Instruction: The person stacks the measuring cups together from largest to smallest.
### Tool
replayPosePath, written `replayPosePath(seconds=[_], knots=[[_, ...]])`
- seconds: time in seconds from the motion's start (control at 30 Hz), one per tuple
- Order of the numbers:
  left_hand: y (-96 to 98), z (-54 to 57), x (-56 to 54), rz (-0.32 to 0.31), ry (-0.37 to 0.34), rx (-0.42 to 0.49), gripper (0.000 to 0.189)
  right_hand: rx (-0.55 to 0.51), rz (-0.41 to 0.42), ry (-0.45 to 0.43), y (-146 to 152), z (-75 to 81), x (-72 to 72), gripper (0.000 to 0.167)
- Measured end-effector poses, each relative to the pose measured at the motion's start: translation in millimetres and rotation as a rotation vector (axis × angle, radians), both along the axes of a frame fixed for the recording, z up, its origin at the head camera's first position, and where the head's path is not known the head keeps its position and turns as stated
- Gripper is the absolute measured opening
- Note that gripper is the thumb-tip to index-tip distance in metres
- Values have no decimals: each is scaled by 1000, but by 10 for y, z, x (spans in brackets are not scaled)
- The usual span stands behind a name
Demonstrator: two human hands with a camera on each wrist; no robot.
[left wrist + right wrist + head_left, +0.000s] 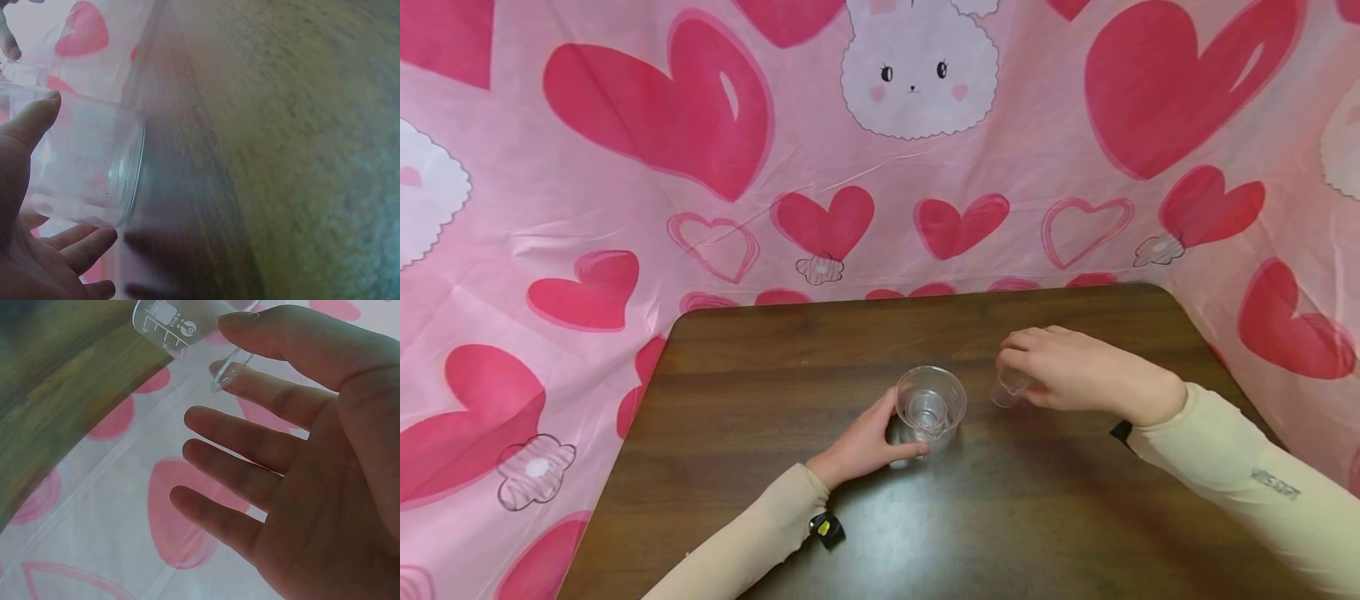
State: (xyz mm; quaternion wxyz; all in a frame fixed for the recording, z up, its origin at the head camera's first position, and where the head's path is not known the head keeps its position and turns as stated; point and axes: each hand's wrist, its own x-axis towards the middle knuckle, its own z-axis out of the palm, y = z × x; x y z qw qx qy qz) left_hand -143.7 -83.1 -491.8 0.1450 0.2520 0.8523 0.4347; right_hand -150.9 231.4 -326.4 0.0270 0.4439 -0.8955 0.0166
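A clear cup stands upright on the wooden table, with smaller rings visible inside it that look like a nested clear vessel. My left hand holds the cup from its left side, thumb in front, as the left wrist view also shows the cup between thumb and fingers. To the right, my right hand pinches a small glass beaker near its rim. White printed graduations mark that beaker in the right wrist view, where thumb and forefinger grip it and the other fingers are spread.
The dark wooden table has its far edge along a pink hanging cloth with hearts. The cloth also runs down the left and right sides. Black wrist straps sit at the sleeves.
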Motion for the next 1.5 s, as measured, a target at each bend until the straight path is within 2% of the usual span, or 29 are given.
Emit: replayPosePath(seconds=[0.63, 1.03, 1.5], knots=[[-1, 26, 7, -14, 26, -16, 94, 25, -1, 13, -140, 99, -37, 36], [-3, 42, 11, -7, 12, 8, 92, 31, 2, -13, -225, 193, -59, 36], [-13, 35, -3, -13, 4, -3, 92, 38, 39, 13, -364, 245, -82, 35]])
